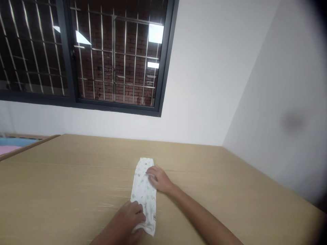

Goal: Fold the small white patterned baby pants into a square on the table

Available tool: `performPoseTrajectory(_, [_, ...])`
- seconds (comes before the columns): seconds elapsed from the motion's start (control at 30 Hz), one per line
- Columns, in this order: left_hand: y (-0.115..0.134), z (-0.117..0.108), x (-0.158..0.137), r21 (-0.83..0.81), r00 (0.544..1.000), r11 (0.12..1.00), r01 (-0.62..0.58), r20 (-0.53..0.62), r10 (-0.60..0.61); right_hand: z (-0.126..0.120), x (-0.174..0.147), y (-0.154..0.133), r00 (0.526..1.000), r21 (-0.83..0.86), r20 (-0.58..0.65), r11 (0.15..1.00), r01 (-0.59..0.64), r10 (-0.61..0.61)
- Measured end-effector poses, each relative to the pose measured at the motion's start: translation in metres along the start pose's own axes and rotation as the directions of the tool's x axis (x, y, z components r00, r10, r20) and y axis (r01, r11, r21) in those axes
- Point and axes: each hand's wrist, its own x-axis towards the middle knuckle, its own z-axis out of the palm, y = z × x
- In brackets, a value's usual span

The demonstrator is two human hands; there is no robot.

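A white cloth [143, 185] with a small green and dark print lies as a long narrow strip on the tan surface, running away from me. It looks folded, though its layers cannot be told apart. My left hand [131, 214] is closed on its near end at the left side, where the fabric bunches a little under the fingers. Farther up, my right hand [158, 178] reaches in from the right with curled fingers. They pinch the cloth near its upper right edge, where a small crease stands up. Part of the right fingertips is hidden.
The tan surface [76, 190] has a smooth, slightly wrinkled covering and meets white walls [204, 85] behind and at the right. A dark-framed window [114, 105] with bars is above. Blue and pink fabric [15, 142] lies beyond the left edge.
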Motion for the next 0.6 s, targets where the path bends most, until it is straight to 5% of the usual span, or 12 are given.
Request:
performPoseTrajectory(0.23, [-0.005, 0.007, 0.01, 0.02, 0.995, 1.0, -0.018, -0.1, 0.02, -0.031, -0.079, -0.054, 0.987, 0.247, 0.122, 0.967, 0.069, -0.101])
performPoseTrajectory(0.33, [-0.009, 0.003, 0.014, -0.058, 0.991, 0.998, 0.006, -0.131, -0.014, -0.025, -0.084, -0.068, 0.979, 0.169, 0.165, 0.981, 0.094, -0.122])
performPoseTrajectory(0.47, [-0.008, -0.01, 0.008, -0.132, 0.993, 0.991, 0.022, -0.114, -0.037, -0.005, -0.079, -0.076, 0.998, 0.091, 0.026, 0.994, 0.056, -0.059])
performPoseTrajectory(0.6, [-0.006, -0.019, -0.01, -0.126, 0.998, 0.992, 0.028, -0.049, -0.034, -0.003, -0.084, -0.081, 0.987, 0.142, 0.043, 0.979, 0.148, -0.156])
